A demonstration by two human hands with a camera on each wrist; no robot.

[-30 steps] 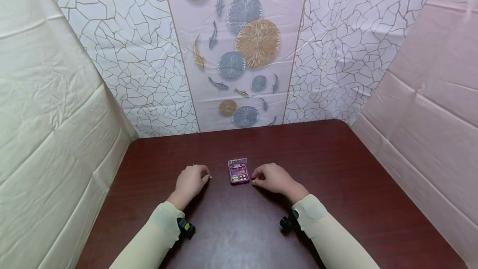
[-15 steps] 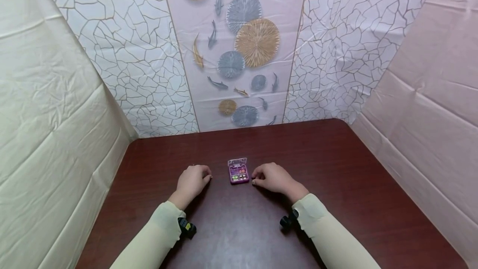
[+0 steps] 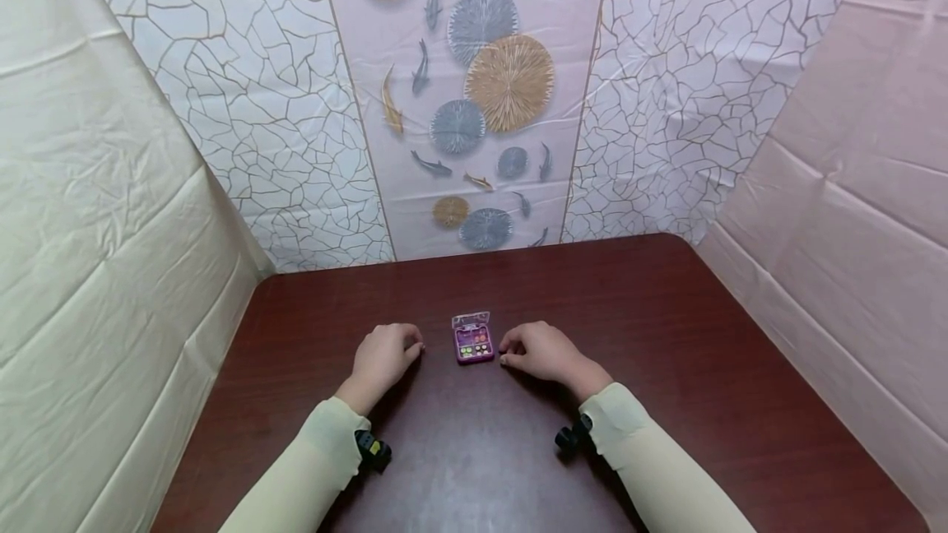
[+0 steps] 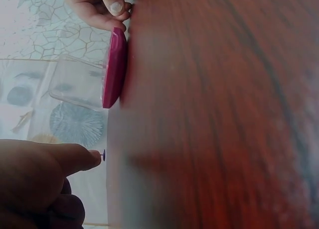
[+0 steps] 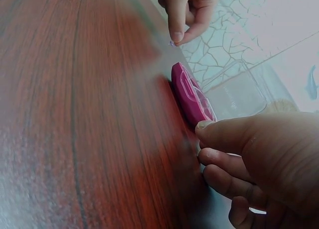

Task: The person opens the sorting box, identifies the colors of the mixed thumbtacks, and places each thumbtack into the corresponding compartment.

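Observation:
A small magenta case (image 3: 474, 344) lies on the table with its clear lid (image 3: 471, 320) raised at the back. Several small round coloured pieces sit in its compartments, green, dark and orange ones among them. My left hand (image 3: 381, 359) is left of the case and pinches a tiny purple stud (image 4: 103, 155), a flat disc on a thin pin like a stud earring. At the case's right side rests my right hand (image 3: 546, 354), fingers loosely bent and holding nothing. Its thumb (image 5: 219, 133) is close by the case's edge; whether it touches, I cannot tell.
The dark red-brown wooden table (image 3: 474, 451) reaches back to a patterned cloth wall (image 3: 481, 105). Plain cloth hangs along the left (image 3: 111, 229) and right sides. Each wrist carries a small black camera, the left one (image 3: 374, 451) and the right one (image 3: 570, 439).
My left hand has shifted slightly right, a little nearer the case, with the stud in its fingers. The right hand and the case have stayed in place.

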